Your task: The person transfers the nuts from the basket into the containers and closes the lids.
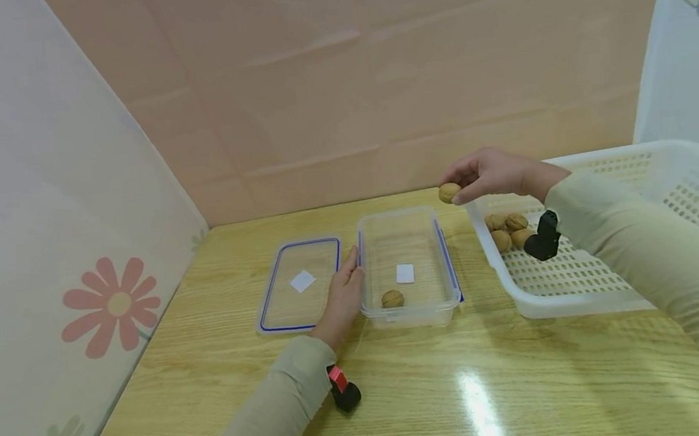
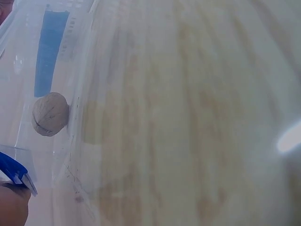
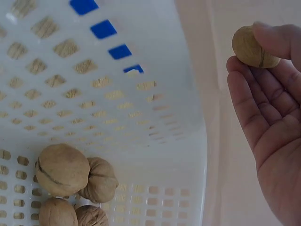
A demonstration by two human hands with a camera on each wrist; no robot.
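**Walnut in mid-carry from basket to box**

Pale wood-grain bench, backed by a peach wall and flowered side panels, carries everything in the head view. At its middle stands a clear rectangular plastic box with blue clips, one brown walnut already inside, and its clear blue-rimmed lid lies flat just to the left. The left hand rests with relaxed fingers against the box's left wall, steadying it. The right hand pinches a second round brown walnut at its fingertips, above the gap between the box and a white perforated plastic basket, where a few more walnuts sit together.

Left wrist view: the lone walnut lies against the box wall.

Right wrist view: thumb and fingertips hold the carried walnut, palm otherwise open, above the basket rim.

Judging from this, the carry is half done; the next move calls for travelling leftwards over the box and lowering before letting go.
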